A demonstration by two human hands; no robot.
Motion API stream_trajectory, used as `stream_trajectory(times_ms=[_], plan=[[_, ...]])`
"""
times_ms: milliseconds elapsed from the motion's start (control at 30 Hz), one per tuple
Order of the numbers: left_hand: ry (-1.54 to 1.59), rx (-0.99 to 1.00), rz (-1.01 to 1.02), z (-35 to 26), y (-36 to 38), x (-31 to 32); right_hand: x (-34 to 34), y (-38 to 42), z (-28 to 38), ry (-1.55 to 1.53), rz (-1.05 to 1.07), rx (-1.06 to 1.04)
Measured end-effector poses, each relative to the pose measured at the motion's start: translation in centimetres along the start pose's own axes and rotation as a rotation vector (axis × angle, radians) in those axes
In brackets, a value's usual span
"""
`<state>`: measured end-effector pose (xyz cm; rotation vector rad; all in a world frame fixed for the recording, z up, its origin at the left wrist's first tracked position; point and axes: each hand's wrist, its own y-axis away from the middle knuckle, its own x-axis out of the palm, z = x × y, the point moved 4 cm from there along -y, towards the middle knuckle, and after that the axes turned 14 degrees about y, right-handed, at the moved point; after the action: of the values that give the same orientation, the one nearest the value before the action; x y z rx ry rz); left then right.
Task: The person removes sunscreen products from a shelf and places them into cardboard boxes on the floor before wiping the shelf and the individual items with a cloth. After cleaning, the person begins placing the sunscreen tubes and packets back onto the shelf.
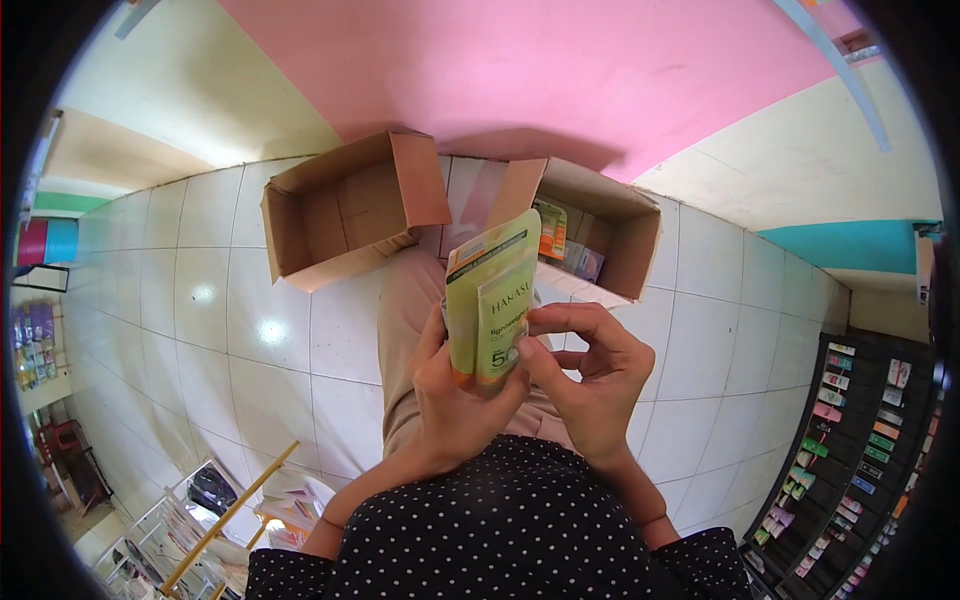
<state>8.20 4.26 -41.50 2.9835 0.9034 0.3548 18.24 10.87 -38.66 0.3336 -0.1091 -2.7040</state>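
My left hand (455,400) is wrapped round the lower part of a green and orange sunscreen pack (492,300), which stands upright in front of my chest. Its clear top part rises above a printed tube marked "50". At the pack's right edge, the thumb and index finger of my right hand (590,365) are pinched together, touching or nearly touching its front. Whether a small thing is between those fingertips I cannot make out. Beyond the pack is an open cardboard box (600,225) with an orange pack (552,235) and clear-looking packets (583,262) inside.
Another open cardboard box (345,215) stands on the white tiled floor (255,330) to the left. A dark display rack (850,450) with several small products is at the right. At lower left are a white rack (185,500) and a yellow pole (230,515). A pink wall (560,80) rises behind.
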Motion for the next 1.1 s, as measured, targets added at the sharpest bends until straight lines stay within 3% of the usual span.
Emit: stream_trajectory(times_ms=[100,267,400,500,567,667,867,933,1100], plan=[[-0.049,0.032,0.011,-0.2,-0.1,0.1,0.3,0.0,0.1,0.016,-0.020,0.019],[-0.262,0.266,0.033,-1.2,0.0,0.2,0.4,-0.1,-0.4,0.022,-0.058,-0.021],[-0.245,0.254,0.020,-1.1,0.0,0.1,0.5,-0.2,-0.4,0.038,-0.083,-0.046],[-0.218,0.194,0.040,-0.8,0.0,0.0,0.5,-0.2,-0.5,0.036,-0.110,-0.006],[-0.005,-0.031,0.007,0.0,0.3,-0.1,0.3,-0.3,-0.8,-0.085,-0.131,-0.007],[0.093,-0.168,0.021,0.4,0.3,0.0,-0.8,-0.4,-2.0,-0.197,-0.095,-0.059],[0.159,-0.210,0.060,0.5,0.4,0.2,-1.0,-0.7,-1.0,0.159,-0.034,-0.106],[0.152,-0.227,0.082,0.2,0.2,0.3,-0.2,-0.6,-0.4,0.269,0.088,-0.052],[0.191,-0.199,0.106,0.2,0.2,0.3,-0.4,-0.7,-1.1,0.113,0.167,0.122]])
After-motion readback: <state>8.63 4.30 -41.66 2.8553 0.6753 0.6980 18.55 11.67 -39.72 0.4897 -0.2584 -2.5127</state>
